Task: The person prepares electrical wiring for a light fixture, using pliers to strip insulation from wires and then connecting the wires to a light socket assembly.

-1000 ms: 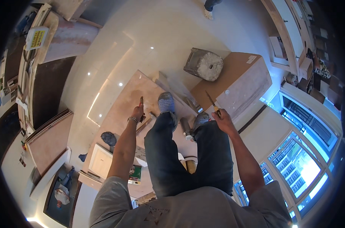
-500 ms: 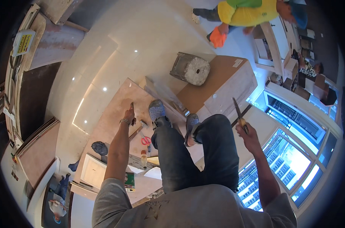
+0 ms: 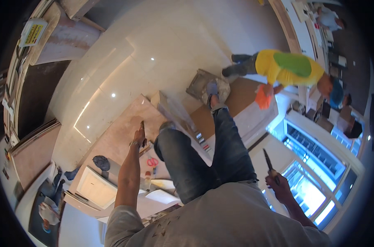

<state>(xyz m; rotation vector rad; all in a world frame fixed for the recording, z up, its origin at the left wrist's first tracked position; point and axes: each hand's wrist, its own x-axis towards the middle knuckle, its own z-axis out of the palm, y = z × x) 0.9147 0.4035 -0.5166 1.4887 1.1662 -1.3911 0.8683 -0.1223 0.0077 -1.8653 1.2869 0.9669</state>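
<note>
My right hand [image 3: 281, 186] is closed on the handle of a long, narrow-bladed tool [image 3: 267, 159]; its dark blade points up and away, and I cannot tell its exact kind. My left hand [image 3: 140, 134] reaches out over the wooden work surface [image 3: 112, 142], closed around a slim dark object [image 3: 142, 124] that is too small to name. Near my left forearm on that surface lie red-handled scissors [image 3: 152, 161], a small bottle-like item [image 3: 147, 178] and white sheets [image 3: 162, 196]. A dark round bundle [image 3: 101, 162] sits on the other side of the forearm.
My right shoe [image 3: 212, 88] is on a grey, stained stool-like block [image 3: 199, 84]; my left shoe [image 3: 167, 125] is on the wooden surface. A person in a yellow and green shirt [image 3: 292, 68] holds an orange cloth-like item [image 3: 262, 98]. A brown board [image 3: 240, 92] lies ahead, windows [image 3: 314, 164] at right.
My right foot has moved forward onto the grey block. My right hand with the tool has dropped lower and outward. The person in yellow has come closer. The left hand keeps its place.
</note>
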